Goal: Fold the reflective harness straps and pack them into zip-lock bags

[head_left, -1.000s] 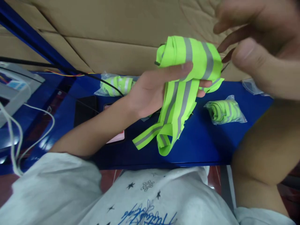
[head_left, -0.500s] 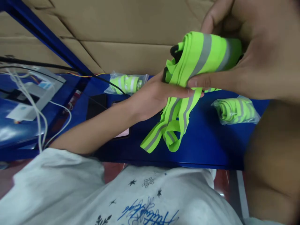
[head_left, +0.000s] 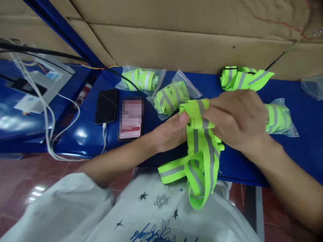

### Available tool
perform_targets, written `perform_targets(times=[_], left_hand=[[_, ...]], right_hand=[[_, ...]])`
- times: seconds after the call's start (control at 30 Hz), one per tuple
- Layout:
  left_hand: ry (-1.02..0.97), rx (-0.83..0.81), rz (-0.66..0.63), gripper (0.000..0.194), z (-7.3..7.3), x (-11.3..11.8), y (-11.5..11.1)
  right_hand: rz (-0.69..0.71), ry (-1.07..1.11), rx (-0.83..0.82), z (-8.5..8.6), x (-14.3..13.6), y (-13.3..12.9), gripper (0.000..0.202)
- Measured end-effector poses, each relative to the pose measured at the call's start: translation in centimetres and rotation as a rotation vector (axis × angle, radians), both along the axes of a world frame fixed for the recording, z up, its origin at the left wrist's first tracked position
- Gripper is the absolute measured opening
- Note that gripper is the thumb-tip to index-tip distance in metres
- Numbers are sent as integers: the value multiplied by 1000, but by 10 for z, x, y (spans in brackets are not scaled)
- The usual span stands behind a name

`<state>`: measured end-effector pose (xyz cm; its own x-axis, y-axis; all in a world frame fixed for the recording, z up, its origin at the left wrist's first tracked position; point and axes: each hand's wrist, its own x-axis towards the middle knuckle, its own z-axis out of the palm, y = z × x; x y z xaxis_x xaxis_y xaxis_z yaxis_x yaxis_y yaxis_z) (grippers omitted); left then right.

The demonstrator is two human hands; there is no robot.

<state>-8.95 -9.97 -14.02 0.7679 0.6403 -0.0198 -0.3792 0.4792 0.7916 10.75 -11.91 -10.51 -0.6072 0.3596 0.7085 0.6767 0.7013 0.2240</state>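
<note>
A neon-yellow strap with grey reflective stripes (head_left: 199, 134) is bunched between my hands above the front of the blue table. My left hand (head_left: 174, 131) is closed on its left side, thumb on top of the folds. My right hand (head_left: 237, 117), fingers curled, grips the right side of the same folds. Loose loops of the strap hang below the hands, in front of my shirt. Bagged yellow straps (head_left: 171, 97) lie just beyond my left hand, and another bagged bundle (head_left: 279, 117) is right of my right hand.
An unbagged yellow strap bundle (head_left: 243, 79) and another bagged one (head_left: 140, 79) lie by the cardboard (head_left: 176, 43) at the back. A black phone (head_left: 106, 106) on a white cable and a lit phone (head_left: 131, 118) are at left, with cables and a grey-white device beyond.
My right hand has moved down and away from the camera and now pinches the strap's folds. The strap hangs lower, with its loops spread. Phones and more bundles have come into view.
</note>
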Motion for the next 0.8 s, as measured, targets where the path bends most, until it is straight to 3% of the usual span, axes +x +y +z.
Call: perform_targets(times=[0.07, 0.13, 0.23, 0.3, 0.43, 0.53, 0.63, 0.73, 0.8], left_hand=[[11, -47, -41, 52, -9, 2, 8], [12, -103, -60, 40, -15, 3, 16], [26, -145, 9, 25, -17, 3, 21], [47, -120, 88, 31, -14, 1, 20], [72, -49, 156, 60, -6, -4, 16], [71, -60, 175, 65, -8, -4, 17], [59, -78, 158, 58, -13, 0, 18], [56, -70, 11, 38, -13, 3, 16], [49, -78, -65, 38, -10, 4, 13]], right_hand=[[-3, -3, -67, -17, 1, -2, 30], [-15, 45, -284, -23, 3, -5, 28], [97, 181, -637, -17, 11, -5, 28], [156, 339, -724, -11, 16, -2, 38], [60, 456, -782, -17, 19, 6, 61], [59, 449, -838, -25, 18, 7, 60], [53, 486, -789, -22, 17, 3, 55], [46, 484, -715, -14, 19, 0, 49], [32, 506, -621, -12, 20, 0, 45]])
